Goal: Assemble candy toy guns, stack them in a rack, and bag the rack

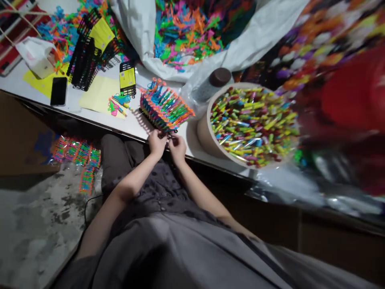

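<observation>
Both my hands meet at the front edge of the table, just below a black rack filled with rows of upright colourful plastic pieces (167,104). My left hand (157,143) is closed, its fingertips pinched at the rack's near end. Close beside it, my right hand (178,149) also pinches with thumb and forefinger. Something small and pale seems to lie between the two sets of fingertips, too small to make out. Left of the rack, a few loose plastic pieces (116,105) lie on a pale yellow sheet (96,94).
To the right stands a round tub (204,130) full of small wrapped sticks. Behind is a white sack (141,48) of colourful pieces, and a brown-lidded jar (220,77). A phone (59,91) and black racks (86,64) lie left. Filled packs (78,150) hang below the table's left side.
</observation>
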The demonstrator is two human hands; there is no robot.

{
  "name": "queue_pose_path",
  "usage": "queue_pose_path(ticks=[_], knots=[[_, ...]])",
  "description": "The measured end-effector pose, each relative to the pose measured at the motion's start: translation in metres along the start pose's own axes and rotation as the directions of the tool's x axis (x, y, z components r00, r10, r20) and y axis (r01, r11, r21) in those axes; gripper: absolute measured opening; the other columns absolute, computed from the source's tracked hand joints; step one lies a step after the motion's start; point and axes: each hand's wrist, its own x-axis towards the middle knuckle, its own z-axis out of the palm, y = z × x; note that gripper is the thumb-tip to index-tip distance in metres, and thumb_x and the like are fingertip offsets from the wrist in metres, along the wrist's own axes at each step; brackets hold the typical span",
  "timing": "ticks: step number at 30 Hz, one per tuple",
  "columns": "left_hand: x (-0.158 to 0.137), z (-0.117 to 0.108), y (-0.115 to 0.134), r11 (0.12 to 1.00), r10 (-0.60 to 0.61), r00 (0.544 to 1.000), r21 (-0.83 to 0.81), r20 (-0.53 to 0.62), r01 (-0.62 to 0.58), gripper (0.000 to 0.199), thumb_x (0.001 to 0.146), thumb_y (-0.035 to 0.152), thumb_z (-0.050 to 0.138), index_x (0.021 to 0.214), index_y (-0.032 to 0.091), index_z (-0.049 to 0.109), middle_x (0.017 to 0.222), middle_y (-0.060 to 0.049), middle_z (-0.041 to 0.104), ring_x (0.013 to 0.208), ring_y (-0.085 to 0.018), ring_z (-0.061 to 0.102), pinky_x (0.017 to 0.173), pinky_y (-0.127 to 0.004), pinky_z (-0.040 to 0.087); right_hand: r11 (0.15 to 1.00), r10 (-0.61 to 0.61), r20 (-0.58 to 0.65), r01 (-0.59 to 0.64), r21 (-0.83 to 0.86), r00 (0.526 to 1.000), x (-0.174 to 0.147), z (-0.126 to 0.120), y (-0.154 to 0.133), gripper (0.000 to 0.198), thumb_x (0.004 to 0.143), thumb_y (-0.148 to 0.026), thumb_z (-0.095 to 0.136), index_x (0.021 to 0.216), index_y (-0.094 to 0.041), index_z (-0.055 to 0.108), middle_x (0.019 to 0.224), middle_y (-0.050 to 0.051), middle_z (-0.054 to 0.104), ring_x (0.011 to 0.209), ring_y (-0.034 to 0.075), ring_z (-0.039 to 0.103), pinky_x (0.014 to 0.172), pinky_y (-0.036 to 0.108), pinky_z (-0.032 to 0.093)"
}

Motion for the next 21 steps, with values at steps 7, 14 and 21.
queue_pose_path(ticks=[7,14,21], knots=[[-0.023,-0.036,-0.009,0.981,0.193,0.981,-0.02,0.025,-0.193,0.016,0.077,0.006,0.054,0.08,0.021,0.058,0.084,-0.007,0.064,0.083,-0.02,0.06,0.078,-0.035,0.049,0.986,0.057,-0.124,-0.075,-0.15,0.991,-0.003,0.013,-0.006,0.024,0.077,-0.035,0.052,0.09,-0.017,0.059,0.087,0.009,0.061,0.091,0.023,0.055,0.086,0.042,0.046],[-0.008,-0.18,-0.062,0.977,0.065,0.942,0.214,-0.33,0.007,0.02,0.077,0.006,0.047,0.081,0.021,0.06,0.088,-0.008,0.059,0.103,-0.027,0.049,0.101,-0.046,0.03,0.954,0.052,-0.166,-0.099,-0.284,0.985,0.004,0.017,0.0,0.02,0.079,-0.039,0.049,0.074,-0.019,0.05,0.077,0.008,0.056,0.08,0.022,0.054,0.079,0.041,0.047],[0.012,-0.207,-0.097,0.883,-0.056,0.935,0.42,-0.351,0.21,0.016,0.076,0.011,0.048,0.082,0.021,0.058,0.098,-0.009,0.057,0.11,-0.029,0.046,0.101,-0.046,0.028,0.887,-0.087,-0.225,-0.028,-0.462,0.97,0.008,0.015,0.013,0.026,0.076,-0.044,0.054,0.065,-0.021,0.048,0.069,0.005,0.057,0.07,0.022,0.056,0.079,0.046,0.048]])
